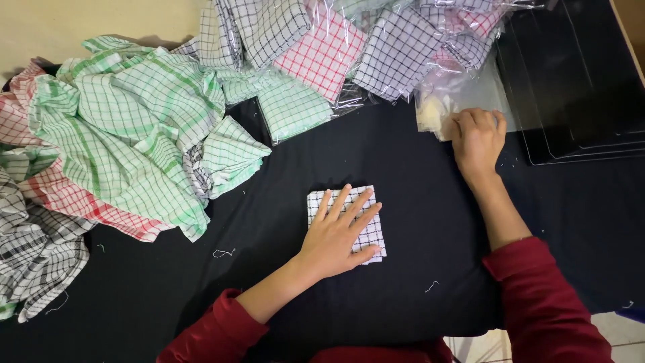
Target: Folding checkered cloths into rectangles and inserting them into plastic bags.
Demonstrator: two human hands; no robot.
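Fingers of the left hand (339, 235) lie spread, pressing a folded checked cloth (349, 225), while at one o'clock the right hand (477, 138) pinches a clear plastic bag (463, 94).

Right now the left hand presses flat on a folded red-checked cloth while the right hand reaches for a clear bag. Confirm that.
Not quite: the folded cloth under the left hand is black-and-white checked, not red, as the head view shows. The right hand is indeed at a clear bag.
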